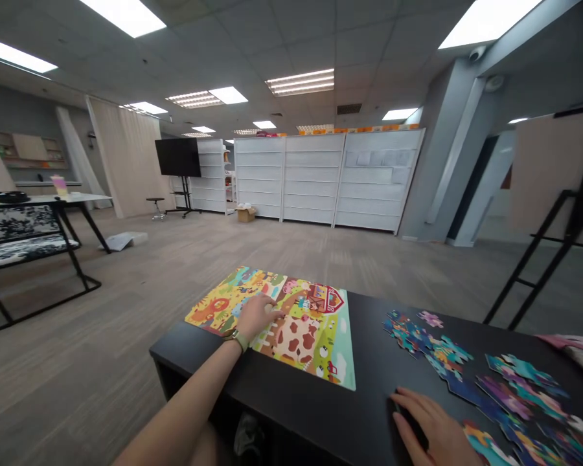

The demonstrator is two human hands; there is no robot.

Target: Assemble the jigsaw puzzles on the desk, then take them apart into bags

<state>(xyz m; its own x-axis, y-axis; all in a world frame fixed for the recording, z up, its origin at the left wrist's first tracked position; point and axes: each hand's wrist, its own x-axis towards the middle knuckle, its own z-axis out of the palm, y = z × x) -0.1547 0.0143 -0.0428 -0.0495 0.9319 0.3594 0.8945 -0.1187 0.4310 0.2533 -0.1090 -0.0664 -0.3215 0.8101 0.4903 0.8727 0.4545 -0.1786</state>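
Left hand [258, 318]: fingers loosely spread, palm down on the picture board [298, 336];
Right hand [434, 424]: thumb parted from fingers, beside puzzle pieces [449, 356];
Picture board: flat on black table [369, 362], left side

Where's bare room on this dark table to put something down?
Between the picture board and the puzzle pieces, beyond the right hand; also a strip along the board's near edge. The right side is crowded with pieces.

Smooth, paper-like picture board [296, 338], matt tabletop [374, 369]
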